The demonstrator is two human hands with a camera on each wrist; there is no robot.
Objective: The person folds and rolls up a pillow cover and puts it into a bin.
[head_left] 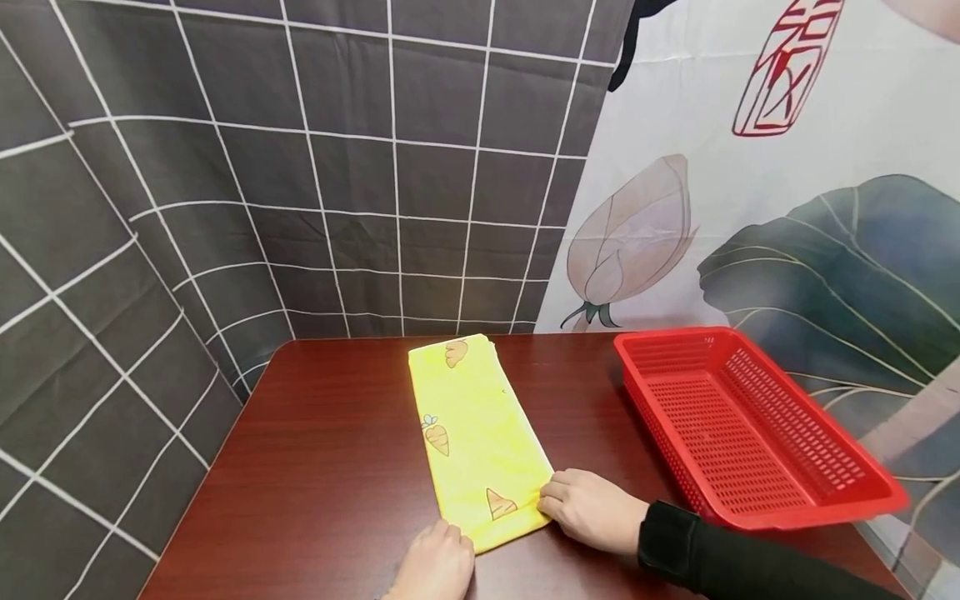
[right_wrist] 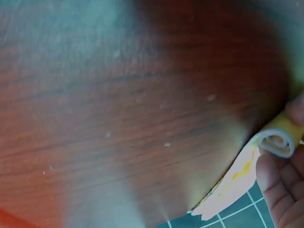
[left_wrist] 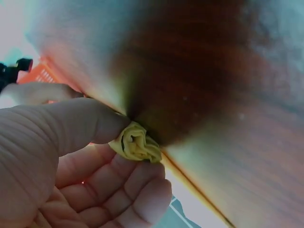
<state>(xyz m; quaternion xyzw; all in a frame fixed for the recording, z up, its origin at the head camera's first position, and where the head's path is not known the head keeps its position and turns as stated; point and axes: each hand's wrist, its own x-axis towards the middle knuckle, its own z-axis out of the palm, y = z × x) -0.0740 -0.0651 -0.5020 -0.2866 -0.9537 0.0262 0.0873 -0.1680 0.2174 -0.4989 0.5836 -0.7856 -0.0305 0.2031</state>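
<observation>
Two hands sit at the near end of the cloth (head_left: 475, 433), a yellow folded strip lying lengthwise on the table (head_left: 315, 467), left of the basket (head_left: 750, 425). Left hand (head_left: 435, 567) curls thumb and fingers around the rolled near-left corner. Right hand (head_left: 592, 508), palm down, sleeve trailing toward the basket, pinches the rolled near-right corner in bent fingers (right_wrist: 280, 190)

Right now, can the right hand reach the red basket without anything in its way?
Probably yes. The right hand grips the near corner of the yellow carrot cloth, and only bare table lies between it and the red basket.
</observation>
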